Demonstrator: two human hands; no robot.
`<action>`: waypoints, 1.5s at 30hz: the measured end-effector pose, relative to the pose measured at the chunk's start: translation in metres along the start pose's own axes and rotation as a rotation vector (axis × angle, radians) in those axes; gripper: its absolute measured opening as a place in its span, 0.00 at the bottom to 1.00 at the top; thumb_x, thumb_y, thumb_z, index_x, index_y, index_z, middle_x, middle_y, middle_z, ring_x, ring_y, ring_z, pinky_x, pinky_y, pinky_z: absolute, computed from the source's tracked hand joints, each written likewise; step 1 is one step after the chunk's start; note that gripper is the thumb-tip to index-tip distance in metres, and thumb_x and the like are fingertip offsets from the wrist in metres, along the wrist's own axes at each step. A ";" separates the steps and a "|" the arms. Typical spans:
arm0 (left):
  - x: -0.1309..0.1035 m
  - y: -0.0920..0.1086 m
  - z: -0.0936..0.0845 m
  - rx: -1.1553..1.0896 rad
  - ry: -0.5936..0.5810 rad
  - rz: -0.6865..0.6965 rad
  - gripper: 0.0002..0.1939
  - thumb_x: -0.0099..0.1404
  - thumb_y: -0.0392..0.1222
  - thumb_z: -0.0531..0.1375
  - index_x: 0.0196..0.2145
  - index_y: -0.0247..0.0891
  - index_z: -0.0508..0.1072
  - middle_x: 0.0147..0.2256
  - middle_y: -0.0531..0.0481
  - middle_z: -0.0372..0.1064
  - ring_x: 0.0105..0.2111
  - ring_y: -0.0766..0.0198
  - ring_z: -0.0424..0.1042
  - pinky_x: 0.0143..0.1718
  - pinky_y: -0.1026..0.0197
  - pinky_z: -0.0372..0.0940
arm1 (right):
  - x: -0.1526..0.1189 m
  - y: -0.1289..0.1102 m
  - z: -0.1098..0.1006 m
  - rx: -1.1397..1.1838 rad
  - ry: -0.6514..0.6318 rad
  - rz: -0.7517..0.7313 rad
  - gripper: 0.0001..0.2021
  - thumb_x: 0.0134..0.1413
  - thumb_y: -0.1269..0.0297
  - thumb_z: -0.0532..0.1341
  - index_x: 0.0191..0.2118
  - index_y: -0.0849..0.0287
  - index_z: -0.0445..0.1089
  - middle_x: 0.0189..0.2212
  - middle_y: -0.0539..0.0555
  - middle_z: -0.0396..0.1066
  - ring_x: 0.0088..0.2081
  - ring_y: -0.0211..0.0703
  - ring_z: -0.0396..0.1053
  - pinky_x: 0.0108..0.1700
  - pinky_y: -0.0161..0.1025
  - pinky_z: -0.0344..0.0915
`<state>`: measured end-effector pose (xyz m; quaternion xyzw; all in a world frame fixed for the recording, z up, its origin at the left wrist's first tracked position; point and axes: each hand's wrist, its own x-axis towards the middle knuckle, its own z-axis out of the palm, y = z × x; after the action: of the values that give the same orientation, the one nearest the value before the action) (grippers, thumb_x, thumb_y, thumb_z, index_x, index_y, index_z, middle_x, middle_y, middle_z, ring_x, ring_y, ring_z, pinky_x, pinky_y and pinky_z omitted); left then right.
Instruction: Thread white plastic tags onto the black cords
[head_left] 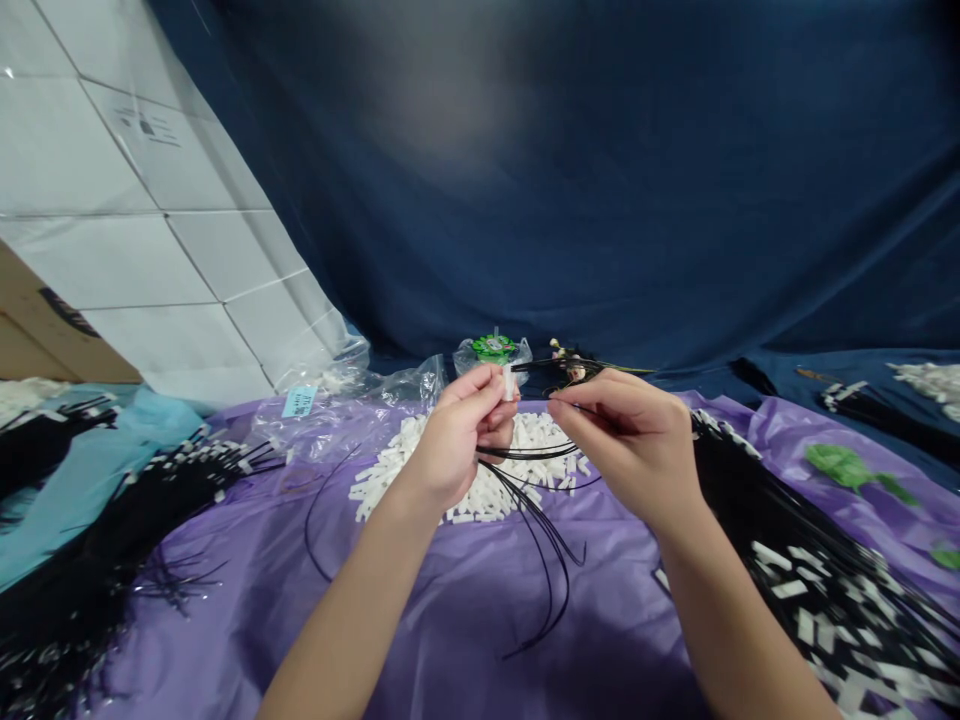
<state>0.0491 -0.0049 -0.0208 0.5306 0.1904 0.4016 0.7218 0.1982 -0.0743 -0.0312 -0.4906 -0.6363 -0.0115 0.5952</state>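
My left hand (pixel 469 430) is closed round a small white connector (pixel 508 382), pinched between thumb and finger, and several thin black wires (pixel 536 520) trail below its palm. Level with it on the right, my right hand (pixel 626 425) has its thumb and fingers pressed together on thin black wire, beside the connector but not touching it. More black wires (pixel 544 366) run between the two hands near the top. Under and behind both hands lies a pile of small white connectors (pixel 397 460) on a purple sheet (pixel 420 600).
Bundles of black wires with white ends lie at the left (pixel 165 490) and right (pixel 780 510). Behind are clear plastic bags (pixel 412 385), a green round object (pixel 493 347) and a dark blue curtain (pixel 600 180). White boxes (pixel 150 260) stand at the back left.
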 end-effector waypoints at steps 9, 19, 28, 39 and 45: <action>-0.002 0.001 0.003 0.034 0.021 0.007 0.13 0.67 0.39 0.54 0.26 0.36 0.56 0.21 0.58 0.46 0.16 0.78 0.46 0.18 0.72 0.40 | 0.000 0.001 0.000 -0.030 -0.006 -0.047 0.04 0.53 0.73 0.64 0.30 0.60 0.77 0.22 0.47 0.65 0.22 0.30 0.58 0.24 0.32 0.54; -0.002 -0.001 0.001 0.044 0.016 0.002 0.14 0.67 0.39 0.55 0.26 0.36 0.54 0.22 0.58 0.47 0.17 0.77 0.45 0.19 0.71 0.40 | 0.000 -0.001 0.002 -0.157 0.041 -0.291 0.04 0.53 0.78 0.64 0.31 0.65 0.76 0.23 0.50 0.67 0.23 0.28 0.60 0.25 0.29 0.58; -0.001 -0.003 0.002 0.071 0.012 0.002 0.16 0.67 0.40 0.55 0.25 0.36 0.53 0.21 0.57 0.47 0.17 0.77 0.45 0.19 0.70 0.39 | -0.007 0.005 0.004 -0.333 0.009 -0.375 0.05 0.57 0.73 0.62 0.36 0.58 0.75 0.29 0.50 0.72 0.27 0.32 0.68 0.32 0.30 0.65; -0.002 -0.005 0.010 -0.003 0.084 -0.007 0.16 0.63 0.39 0.59 0.25 0.36 0.55 0.21 0.58 0.47 0.18 0.76 0.44 0.18 0.73 0.42 | -0.008 0.011 0.014 -0.329 -0.029 -0.278 0.08 0.60 0.71 0.60 0.33 0.56 0.76 0.31 0.51 0.74 0.31 0.34 0.70 0.36 0.31 0.65; 0.003 -0.005 -0.001 0.003 0.078 -0.032 0.15 0.64 0.40 0.59 0.25 0.36 0.56 0.21 0.58 0.46 0.17 0.77 0.46 0.18 0.72 0.40 | -0.004 0.009 0.010 -0.299 0.014 -0.325 0.05 0.58 0.72 0.61 0.40 0.59 0.74 0.34 0.54 0.73 0.34 0.37 0.70 0.39 0.35 0.66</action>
<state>0.0523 -0.0030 -0.0253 0.5126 0.2275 0.4099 0.7194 0.1959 -0.0659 -0.0419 -0.4644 -0.6939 -0.2051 0.5106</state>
